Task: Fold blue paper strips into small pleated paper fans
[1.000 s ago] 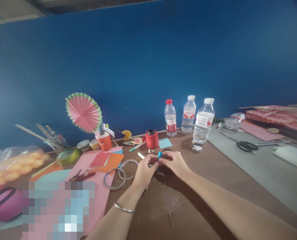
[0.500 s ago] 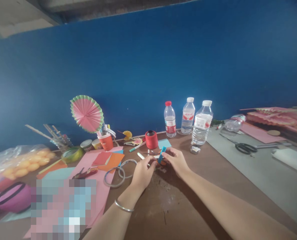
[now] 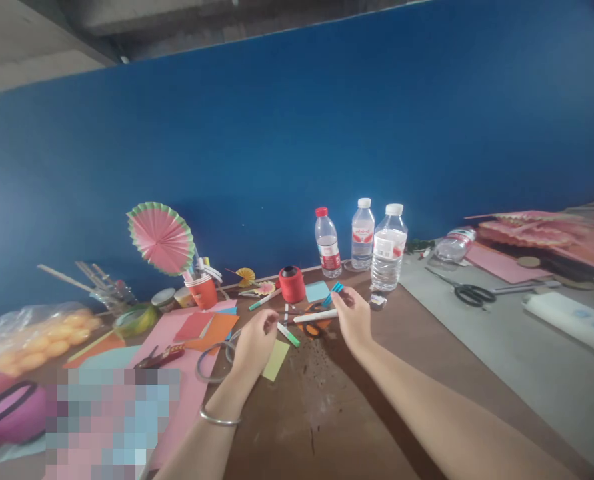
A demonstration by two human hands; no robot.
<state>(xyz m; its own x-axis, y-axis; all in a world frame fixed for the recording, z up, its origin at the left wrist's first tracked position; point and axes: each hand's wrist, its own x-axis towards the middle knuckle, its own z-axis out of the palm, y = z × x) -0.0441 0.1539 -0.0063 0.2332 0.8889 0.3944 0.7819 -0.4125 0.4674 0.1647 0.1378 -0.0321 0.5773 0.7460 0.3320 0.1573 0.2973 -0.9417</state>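
Above the brown surface (image 3: 297, 413), the right hand (image 3: 353, 319) pinches a narrow, folded bright-blue paper strip (image 3: 333, 294) near a red, rounded thread spool (image 3: 291, 287), while the left hand (image 3: 255, 343), fingers loosely curled, is beside a slim white-and-green marker (image 3: 289, 336), whether gripping anything I cannot tell.

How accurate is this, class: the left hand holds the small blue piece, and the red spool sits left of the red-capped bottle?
Not quite: the hand is wrong. The head view shows the small blue piece in the right hand, not the left hand. The red spool does sit left of the red-capped bottle.
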